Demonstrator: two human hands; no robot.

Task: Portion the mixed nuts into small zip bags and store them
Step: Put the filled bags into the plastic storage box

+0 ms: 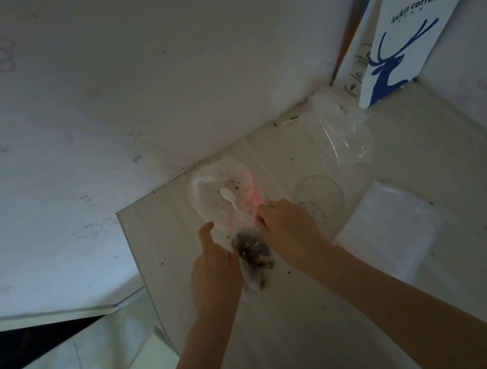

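both my bare forearms reach up from the bottom edge and meet over the middle of the table (291, 321). my left hand (214, 266) is turned with the thumb pointing up and away from me, and its fingers curl round the left side of the small zip bag (253, 282). my right hand (288, 231) shows its back to me, wrist bent a little inward, with the fingers folded down and pinching the bag's upper right edge, so both hands are grasping the same bag between them. the bag hangs between my palms, tilted with its bottom toward me, and a dark clump of mixed nuts (252, 252) sits in its lower half. whether its top is sealed i cannot tell, as my fingers cover it. just beyond my hands lies a white container (203, 184) with an open mouth, a white spoon (228, 198) resting inside among a few crumbs. to the right of it is a round clear lid (318, 196), and near that, by my right forearm, a flat stack of plastic bags (395, 230). a crumpled clear bag (343, 132) lies farther back, beside a white and blue paper bag (422, 25) standing in the corner. crumbs are scattered over the tabletop.
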